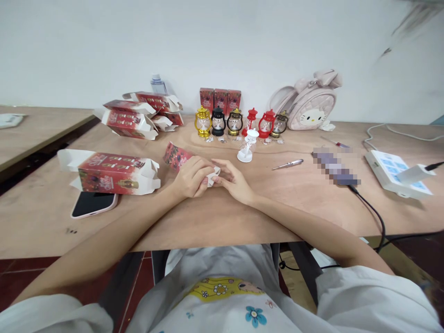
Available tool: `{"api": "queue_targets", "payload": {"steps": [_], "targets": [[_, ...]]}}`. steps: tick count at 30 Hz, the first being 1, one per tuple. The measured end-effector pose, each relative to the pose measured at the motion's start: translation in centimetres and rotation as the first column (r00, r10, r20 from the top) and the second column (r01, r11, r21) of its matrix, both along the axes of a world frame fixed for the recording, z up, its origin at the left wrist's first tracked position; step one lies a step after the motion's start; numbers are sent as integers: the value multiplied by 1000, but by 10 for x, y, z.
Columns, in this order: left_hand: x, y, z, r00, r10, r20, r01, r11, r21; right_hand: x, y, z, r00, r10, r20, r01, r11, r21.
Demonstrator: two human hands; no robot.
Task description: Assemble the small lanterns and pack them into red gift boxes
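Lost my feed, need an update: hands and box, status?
Left hand gripping red box by its white flap. Right hand open, touching flap. White lantern just beyond, apart.

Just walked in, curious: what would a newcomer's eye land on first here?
A row of toy lanterns, gold, black and red, lines the far middle of the table, with a pale pink bag to its right. Nearer, the left hand and right hand meet on a small red box.
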State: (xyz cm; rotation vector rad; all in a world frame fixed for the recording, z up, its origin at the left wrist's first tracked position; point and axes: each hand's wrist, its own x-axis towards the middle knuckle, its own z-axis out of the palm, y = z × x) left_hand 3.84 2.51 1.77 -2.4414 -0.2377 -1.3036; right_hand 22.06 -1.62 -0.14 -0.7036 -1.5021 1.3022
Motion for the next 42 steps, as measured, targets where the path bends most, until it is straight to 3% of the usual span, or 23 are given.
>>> {"api": "queue_targets", "payload": {"steps": [6, 13, 21, 25, 28, 31, 35, 39, 42], "targets": [[3, -2, 2, 999, -35, 22, 34, 999, 30, -1, 2, 0, 989, 131, -70, -138, 985, -103], [9, -8, 6, 991, -125, 48, 125, 992, 3, -2, 1, 5, 989, 111, -94, -119, 989, -85], [12, -11, 4, 981, -144, 131, 150, 988, -37, -6, -4, 6, 998, 36, -55, -38, 999, -31], [14, -13, 3, 982, -57, 182, 80, 989, -123, -7, -3, 5, 999, -4, -54, 2, 999, -45], [17, -16, 3, 988, 81, 133, -53, 978, -203, -6, 1, 3, 994, -102, -40, 102, 995, 4], [19, -17, 5, 974, 217, 66, -189, 938, -289, -3, 6, 0, 978, -204, -48, 207, 975, 77], [17, -16, 6, 943, 327, 56, -272, 859, -434, 0, 11, -1, 957, -284, -61, 291, 940, 178], [13, -12, 2, 933, 358, 34, -256, 728, -636, 4, 13, -1, 952, -301, -49, 304, 924, 233], [11, -9, 0, 956, 289, 43, -166, 658, -734, 7, 15, -2, 955, -291, -58, 296, 918, 263]]}}
